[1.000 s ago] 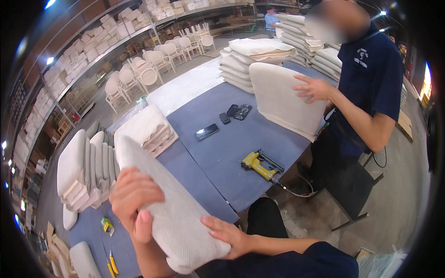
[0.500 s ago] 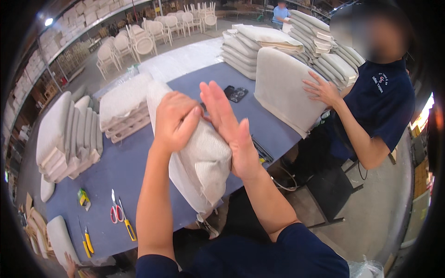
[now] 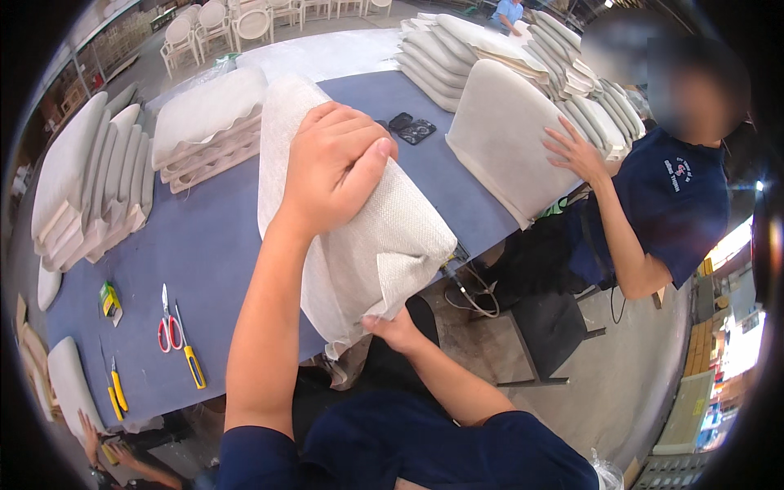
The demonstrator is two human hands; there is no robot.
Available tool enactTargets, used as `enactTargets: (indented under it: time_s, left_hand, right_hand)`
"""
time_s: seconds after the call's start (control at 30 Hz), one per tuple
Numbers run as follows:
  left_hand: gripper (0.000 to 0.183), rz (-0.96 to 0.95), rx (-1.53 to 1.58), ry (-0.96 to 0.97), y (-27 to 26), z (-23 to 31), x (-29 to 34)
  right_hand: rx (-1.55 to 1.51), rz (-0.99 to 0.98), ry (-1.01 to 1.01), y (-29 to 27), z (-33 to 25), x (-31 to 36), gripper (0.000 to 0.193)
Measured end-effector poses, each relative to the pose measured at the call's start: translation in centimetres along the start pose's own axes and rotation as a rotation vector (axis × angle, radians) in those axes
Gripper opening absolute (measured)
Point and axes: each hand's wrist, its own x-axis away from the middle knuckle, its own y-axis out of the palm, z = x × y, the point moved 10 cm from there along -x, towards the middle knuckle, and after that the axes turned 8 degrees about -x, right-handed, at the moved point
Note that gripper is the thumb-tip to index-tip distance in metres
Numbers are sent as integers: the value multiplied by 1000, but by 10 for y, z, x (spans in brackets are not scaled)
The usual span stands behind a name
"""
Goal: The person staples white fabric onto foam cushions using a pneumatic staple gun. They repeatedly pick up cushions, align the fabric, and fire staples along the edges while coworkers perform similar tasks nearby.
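Note:
A chair cushion (image 3: pixel 351 237) in off-white woven fabric stands tilted on its edge in front of me, at the near side of the table. My left hand (image 3: pixel 339 163) grips its upper edge, fingers curled over the far side. At the lower near corner, my right hand (image 3: pixel 394 328) pinches the loose fabric cover, thumb showing and the other fingers hidden behind the cloth. Folds and a raised flap of fabric (image 3: pixel 400 282) bunch at the cushion's right corner. Thin, frayed cloth hangs below the table edge.
Red-handled scissors (image 3: pixel 170 333), yellow-handled screwdrivers (image 3: pixel 194 366) and a small yellow-green box (image 3: pixel 110 304) lie on the blue table (image 3: pixel 237 286). Cushion stacks (image 3: pixel 90 180) stand left and far right. A co-worker (image 3: pixel 637 204) at right holds another cushion (image 3: pixel 514 139); another person's hands show lower left.
My right hand has left the cushion's upper right side and moved down to its lower corner. My left hand keeps its hold on the top edge. The view has shifted.

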Motion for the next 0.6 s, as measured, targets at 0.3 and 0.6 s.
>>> enactTargets:
  time_s: [0.3,0.6]
  left_hand:
    - [25,-22,-32,-13,-54,18,13]
    - [34,-62,-319,46,-51,82,-5]
  right_hand:
    - [285,-168,41,42,21,4,91]
    - [224,-311,-4,69,62,17,92]
